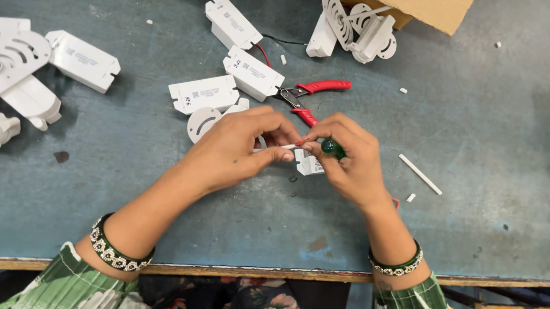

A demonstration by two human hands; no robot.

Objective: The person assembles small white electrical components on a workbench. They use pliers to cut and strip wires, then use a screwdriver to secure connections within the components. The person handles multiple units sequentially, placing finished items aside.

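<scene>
Mid-counter [135, 175], left hand [234, 151] pinches a thin white sleeve [285, 146]; right hand [349, 161] has its grip pressed around a green-handled screwdriver [333, 147] at a small white part [309, 164]. Risk: the tip may slip into fingers, and the red-handled cutters [310, 93] just beyond could get knocked.

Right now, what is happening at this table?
A person works at a grey-blue bench. The left hand pinches a thin white sleeve, and the right hand grips a green-handled tool against it. Red-handled pliers and white driver boxes lie just behind the hands.
</scene>
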